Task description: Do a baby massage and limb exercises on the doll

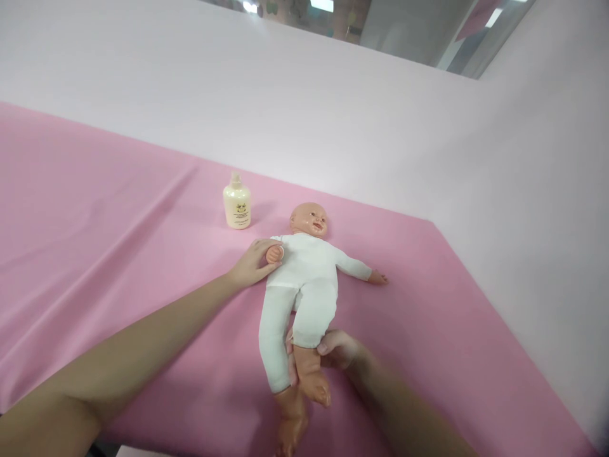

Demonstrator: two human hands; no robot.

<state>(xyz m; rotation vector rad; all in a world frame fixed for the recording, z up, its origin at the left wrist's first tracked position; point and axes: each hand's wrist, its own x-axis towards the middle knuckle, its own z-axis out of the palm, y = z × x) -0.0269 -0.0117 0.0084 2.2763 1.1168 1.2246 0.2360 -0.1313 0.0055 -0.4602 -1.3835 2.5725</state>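
Note:
A baby doll (304, 270) in a white bodysuit lies on its back on the pink cloth, its head toward the wall. Around the doll's arm at the picture's left is my left hand (255, 261), with the doll's small fist (275, 254) showing between thumb and fingers. My right hand (340, 349) grips the doll's leg at the picture's right, just above the bare foot; the thumb is on the near side and the fingers pass behind the leg. That leg is bent slightly over the other one.
A cream pump bottle (237, 206) with a dark printed label stands upright beyond my left hand, left of the doll's head. The pink cloth (143, 209) covers the table and has folds at the left. A white wall (380, 139) with a window rises behind and at the right.

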